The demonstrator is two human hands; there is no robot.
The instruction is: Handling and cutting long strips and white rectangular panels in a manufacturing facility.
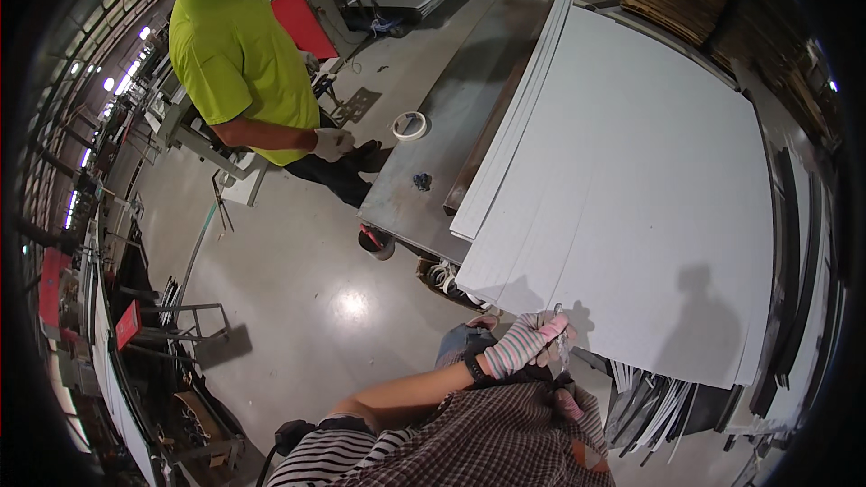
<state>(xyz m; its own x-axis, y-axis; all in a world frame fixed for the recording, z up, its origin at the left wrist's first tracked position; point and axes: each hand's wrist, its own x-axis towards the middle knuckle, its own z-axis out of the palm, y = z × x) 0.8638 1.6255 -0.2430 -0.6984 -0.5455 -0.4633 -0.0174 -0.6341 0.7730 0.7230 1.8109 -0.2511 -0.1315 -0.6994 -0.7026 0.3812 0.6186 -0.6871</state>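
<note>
My left hand (521,344), in a striped knit glove with pink fingertips, is closed around a small shiny, narrow object (565,356) that hangs down below the fingers. Its exact kind is too small to make out. My right hand (567,404) shows only as a pinkish patch close to my body, mostly hidden by the checked cloth I wear. Just beyond my left hand lies the near edge of a large stack of white sheets (631,180), with shadows cast across it.
A metal table (433,162) holds a tape roll (409,125) and a small dark lump (422,181). A co-worker in a yellow-green shirt (239,63) stands beyond its left side. Thin strips (654,415) stick out under the sheets. A red-panelled metal frame (129,325) stands at left.
</note>
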